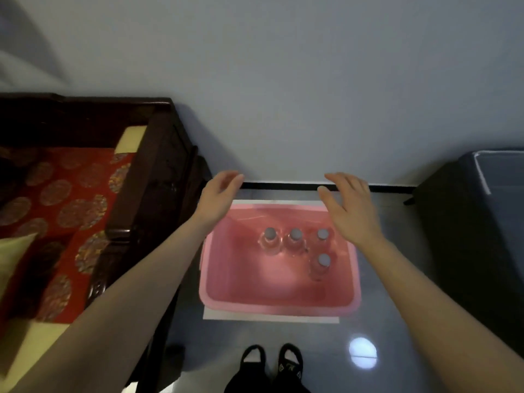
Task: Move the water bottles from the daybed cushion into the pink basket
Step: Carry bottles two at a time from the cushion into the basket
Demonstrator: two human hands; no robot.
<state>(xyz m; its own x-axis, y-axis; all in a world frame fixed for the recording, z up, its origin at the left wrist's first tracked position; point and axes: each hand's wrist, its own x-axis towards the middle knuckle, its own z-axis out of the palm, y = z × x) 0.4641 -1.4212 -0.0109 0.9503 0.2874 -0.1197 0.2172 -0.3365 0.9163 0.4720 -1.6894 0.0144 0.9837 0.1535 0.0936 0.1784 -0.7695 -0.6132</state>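
The pink basket [279, 303] stands on the floor in front of my feet, on a white sheet. Several clear water bottles with grey caps stand upright inside it: three in a row [295, 240] near the far side and one [321, 265] closer, on the right. My left hand [219, 195] hovers open above the basket's far left corner, holding nothing. My right hand [350, 207] hovers open above the far right corner, also with nothing in it. The red patterned daybed cushion [65, 211] lies to the left; I see no bottles on its visible part.
The dark wooden daybed frame [153, 177] runs between the cushion and the basket. A yellow pillow [14, 256] lies at the left edge. A dark bin or box [482, 222] stands at the right. A white wall rises behind. My feet [270, 361] stand on glossy grey floor.
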